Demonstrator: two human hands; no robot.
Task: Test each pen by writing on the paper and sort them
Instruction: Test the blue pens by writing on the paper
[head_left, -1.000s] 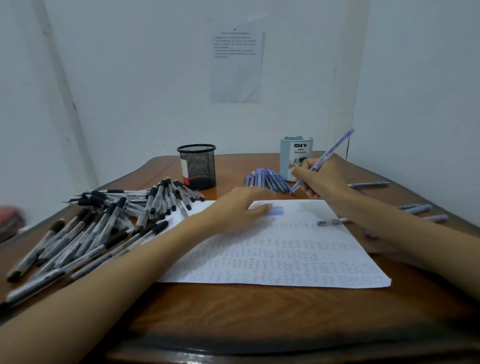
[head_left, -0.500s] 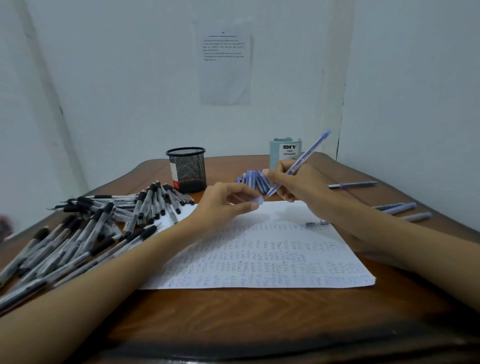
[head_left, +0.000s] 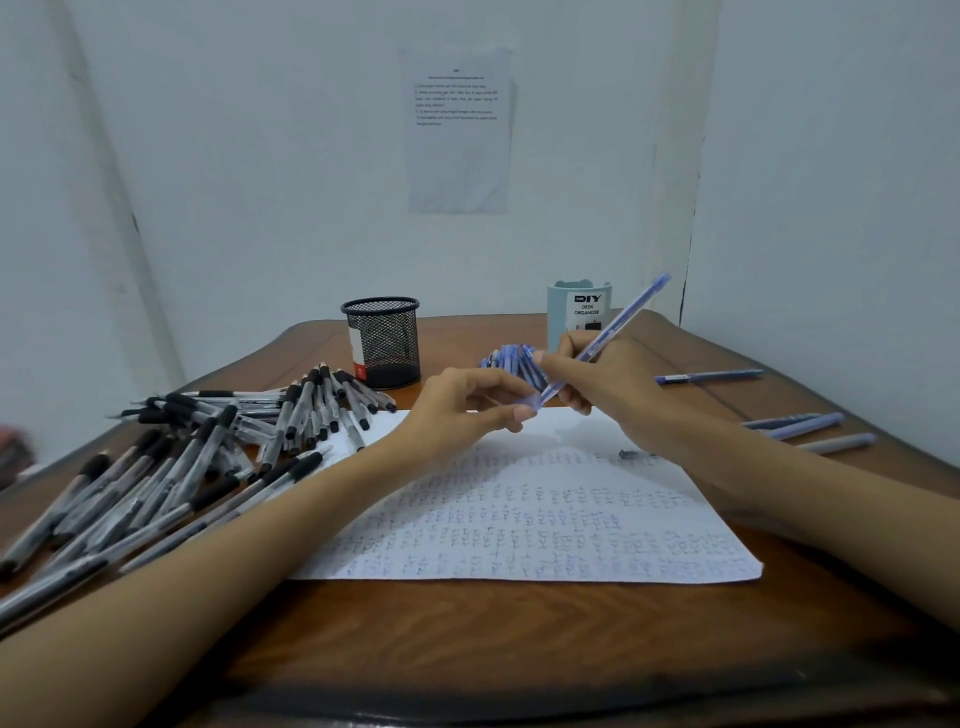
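A white paper covered in rows of small pen marks lies in the middle of the wooden table. Above its far edge my right hand grips a blue pen, tip pointing down-left. My left hand pinches a small translucent blue cap right at that pen's tip. A bundle of blue pens lies behind my hands. A large heap of black-capped pens spreads over the table's left side.
A black mesh pen cup and a pale blue "DIY desk organizer" cup stand at the back. Several loose blue pens lie on the right, another one farther back. White walls close in behind and on the right.
My left hand lifted off the paper, taking the blue cap with it, and brought it up to the pen tip. My right hand raised the pen slightly off the paper.
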